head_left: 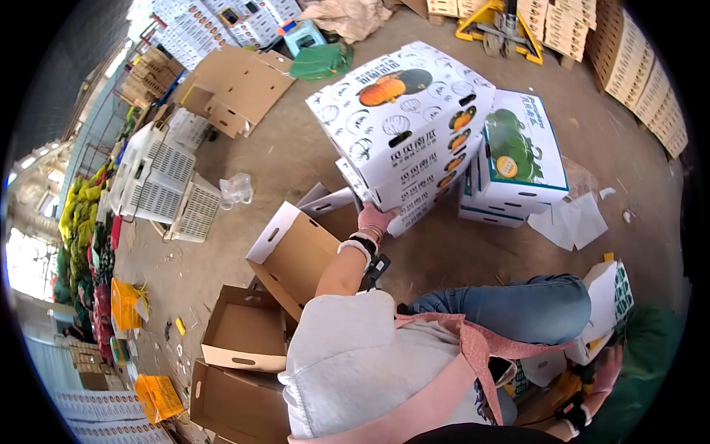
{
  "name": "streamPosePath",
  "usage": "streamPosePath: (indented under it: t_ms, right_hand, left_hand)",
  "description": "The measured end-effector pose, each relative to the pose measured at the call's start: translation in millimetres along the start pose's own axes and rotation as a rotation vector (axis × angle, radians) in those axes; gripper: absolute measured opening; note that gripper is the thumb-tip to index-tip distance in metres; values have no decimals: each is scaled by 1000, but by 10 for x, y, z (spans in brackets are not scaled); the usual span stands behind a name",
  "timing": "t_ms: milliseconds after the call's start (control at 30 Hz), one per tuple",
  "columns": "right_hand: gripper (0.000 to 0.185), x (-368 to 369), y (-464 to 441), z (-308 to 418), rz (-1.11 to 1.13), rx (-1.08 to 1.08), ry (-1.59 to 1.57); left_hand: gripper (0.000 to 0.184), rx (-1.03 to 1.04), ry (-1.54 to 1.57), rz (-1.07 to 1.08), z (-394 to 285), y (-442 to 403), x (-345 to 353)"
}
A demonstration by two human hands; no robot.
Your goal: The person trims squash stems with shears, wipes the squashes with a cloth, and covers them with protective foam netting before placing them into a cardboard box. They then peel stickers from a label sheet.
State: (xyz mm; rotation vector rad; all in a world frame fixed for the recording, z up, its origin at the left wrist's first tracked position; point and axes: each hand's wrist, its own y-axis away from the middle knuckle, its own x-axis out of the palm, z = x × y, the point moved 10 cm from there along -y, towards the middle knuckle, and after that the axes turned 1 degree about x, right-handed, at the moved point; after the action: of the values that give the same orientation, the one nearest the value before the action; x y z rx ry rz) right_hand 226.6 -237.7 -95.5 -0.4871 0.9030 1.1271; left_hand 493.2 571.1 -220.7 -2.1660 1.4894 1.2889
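A grey shirt (347, 348) fills the foreground; the left hand (376, 217) touches the lower near corner of the pumpkin-printed stack (421, 133) on the floor (259, 166), fingers partly curled, grip unclear. The right hand (609, 368) is beside a white carton (600, 300), its hold untellable. Stacked boxes look closed; open boxes (244, 322) sit unlidded.

Head-worn view, wide and round, facing down, close above the torso (351, 355)

place: packing warehouse | stacked produce cartons (433, 107) | yellow pallet jack (509, 26) | plastic crates (157, 177) | dusty floor (281, 159)
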Motion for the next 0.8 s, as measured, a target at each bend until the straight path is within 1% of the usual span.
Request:
streamPosePath:
  t_ms: [33,67,100,133,167,200,233,267,300,333,367,400,433,467,500,533,567,600,667,700,733,800]
  right_hand:
    - [40,-43,-153,569,-122,157,-611]
    - [44,32,-244,1124,-72,194,-674]
    - [45,113,-357,1668,-16,65,-670]
    - [46,188,-424,2198,38,-64,-660]
    - [46,295,-387,2891,114,-248,-640]
    - [46,476,-441,3213,144,-323,-516]
    - [47,688,-427,3659,227,-352,-610]
    - [47,928,-365,4128,313,-370,-706]
    - [48,1191,-333,4495,387,-378,-858]
    - [48,1423,-288,4866,426,-461,-777]
    - [46,1739,-299,5109,506,-559,-793]
    - [45,2106,-344,5280,631,-562,-819]
    - [44,2418,-387,5404,660,-517,-804]
    - [48,2662,-454,5525,616,-565,-612]
    - [50,2991,-639,5475,502,-589,-499]
    - [52,3360,-846,5348,468,-551,-492]
    - [47,3803,-1055,5184,595,-399,-730]
    - [54,4136,-1209,5007,717,-192,-729]
    - [57,4023,-1405,5156,530,-254,-477]
    - [59,3920,-1431,5235,434,-265,-357]
    - [64,3918,-1501,5273,482,-119,-370]
    - [61,4129,-1738,5149,367,-56,-453]
  left_hand:
    - [88,31,7,33,-38,15,-39]
    - [85,62,13,67,-87,42,-77]
    - [82,96,21,102,-139,54,-95]
    - [72,132,-2,92,-182,51,-109]
    - [71,160,8,88,-177,25,-76]
    - [70,188,21,83,-156,-28,-21]
    - [68,216,31,81,-150,-66,-18]
    - [59,254,-5,98,-335,94,-164]
    - [56,250,-49,138,-298,102,-185]
    - [53,244,-95,177,-244,101,-210]
    - [50,243,-140,212,-214,63,-256]
    - [34,222,-17,303,135,-159,-88]
    - [27,50,466,510,277,-121,-32]
    - [26,-121,744,567,410,-161,-96]
    - [31,-158,855,499,493,-277,-170]
    - [31,-127,933,391,434,-375,-304]
    - [35,-253,1006,242,641,-609,-366]
    - [46,-58,909,182,946,-1113,-264]
    - [59,59,1045,207,984,-1594,-211]
    - [61,-16,1282,307,906,-1649,-161]
    - [60,274,989,346,642,-1631,-242]
    - [59,147,1062,384,603,-1699,-232]
